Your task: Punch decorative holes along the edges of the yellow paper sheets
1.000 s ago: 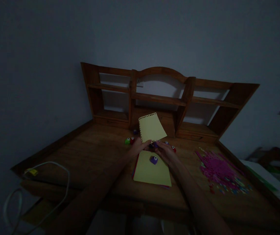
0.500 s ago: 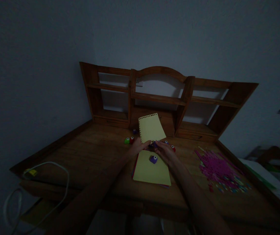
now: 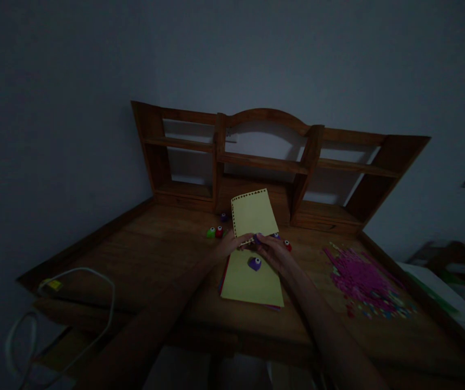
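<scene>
A yellow sheet of paper with rows of small punched holes along its left and top edges is held up over the desk. My left hand pinches its lower left corner. My right hand is closed around a small purple craft punch at the lower edge of the sheet; fingers partly hide the punch. Below, another purple craft punch with a white round top lies on a stack of coloured paper, yellow uppermost.
Left of the sheet stand a green punch and a red punch, with a dark purple one behind. Another red punch sits beyond my right hand. Pink paper scraps spread at right. A wooden shelf backs the desk; a white cable hangs at left.
The yellow sheet has shifted slightly to the right and turned a little. Both hands stay in nearly the same place at its lower edge.
</scene>
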The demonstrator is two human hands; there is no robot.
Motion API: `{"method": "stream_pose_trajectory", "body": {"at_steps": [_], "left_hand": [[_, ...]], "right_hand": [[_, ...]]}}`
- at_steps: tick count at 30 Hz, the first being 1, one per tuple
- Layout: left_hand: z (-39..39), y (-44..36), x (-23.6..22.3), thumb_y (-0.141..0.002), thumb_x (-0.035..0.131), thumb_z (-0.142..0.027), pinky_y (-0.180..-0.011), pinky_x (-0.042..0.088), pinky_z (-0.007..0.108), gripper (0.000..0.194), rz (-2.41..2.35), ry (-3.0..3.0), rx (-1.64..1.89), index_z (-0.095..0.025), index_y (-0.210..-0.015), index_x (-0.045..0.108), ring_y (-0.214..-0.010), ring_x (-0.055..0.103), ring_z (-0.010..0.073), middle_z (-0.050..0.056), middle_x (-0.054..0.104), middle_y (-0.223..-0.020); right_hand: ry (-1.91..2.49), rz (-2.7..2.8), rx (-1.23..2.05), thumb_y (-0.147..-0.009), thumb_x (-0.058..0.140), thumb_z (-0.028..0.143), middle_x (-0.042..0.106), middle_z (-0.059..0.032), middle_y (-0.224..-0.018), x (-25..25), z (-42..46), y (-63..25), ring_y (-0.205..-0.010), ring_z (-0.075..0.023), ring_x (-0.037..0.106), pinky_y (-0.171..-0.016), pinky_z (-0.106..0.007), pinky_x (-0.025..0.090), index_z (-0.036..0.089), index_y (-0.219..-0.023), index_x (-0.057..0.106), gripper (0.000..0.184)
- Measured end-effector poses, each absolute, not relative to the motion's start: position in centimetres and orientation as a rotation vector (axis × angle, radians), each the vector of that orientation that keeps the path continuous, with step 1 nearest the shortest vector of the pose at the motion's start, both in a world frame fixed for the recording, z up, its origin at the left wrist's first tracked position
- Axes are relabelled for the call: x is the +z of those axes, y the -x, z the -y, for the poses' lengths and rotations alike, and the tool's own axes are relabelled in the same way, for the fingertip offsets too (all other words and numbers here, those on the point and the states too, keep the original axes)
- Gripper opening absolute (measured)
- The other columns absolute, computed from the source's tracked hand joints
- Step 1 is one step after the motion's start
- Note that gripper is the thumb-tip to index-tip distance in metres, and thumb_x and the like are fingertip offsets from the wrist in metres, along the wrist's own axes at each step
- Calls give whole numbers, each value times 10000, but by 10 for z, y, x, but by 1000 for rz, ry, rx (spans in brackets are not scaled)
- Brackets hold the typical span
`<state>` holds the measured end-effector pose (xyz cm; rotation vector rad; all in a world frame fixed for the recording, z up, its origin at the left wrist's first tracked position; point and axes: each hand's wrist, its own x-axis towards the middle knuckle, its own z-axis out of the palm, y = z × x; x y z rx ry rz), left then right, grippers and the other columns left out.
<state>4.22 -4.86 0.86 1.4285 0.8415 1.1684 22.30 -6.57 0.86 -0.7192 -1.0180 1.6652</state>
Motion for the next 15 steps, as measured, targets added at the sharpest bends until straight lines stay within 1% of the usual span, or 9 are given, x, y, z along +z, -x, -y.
{"method": "stream_pose_trajectory", "body": {"at_steps": [6, 12, 15], "left_hand": [[51, -41, 11, -732, 741, -434, -510, 399, 248, 425, -858, -1429, 1168, -108, -994, 663, -596, 548, 138, 79, 679, -825], [48, -41, 8, -741, 732, -443, -512, 403, 253, 438, -870, -1444, 1126, -108, -1016, 672, -631, 571, 156, 97, 690, -869], [48, -41, 7, -750, 725, -435, -512, 404, 251, 428, -858, -1448, 1125, -116, -1028, 670, -637, 573, 155, 99, 694, -888]], "right_hand": [[736, 1011, 1702, -717, 832, 314, 735, -47, -861, 8, 66, -223, -778, -147, 649, -707, -246, 512, 164, -832, 739, 211], [772, 991, 1681, -694, 848, 309, 733, -57, -853, 7, 67, -221, -759, -146, 649, -707, -255, 507, 150, -766, 724, 214], [750, 1006, 1672, -704, 841, 313, 734, -56, -846, 6, 67, -221, -750, -144, 644, -719, -264, 504, 148, -779, 733, 212]]}}
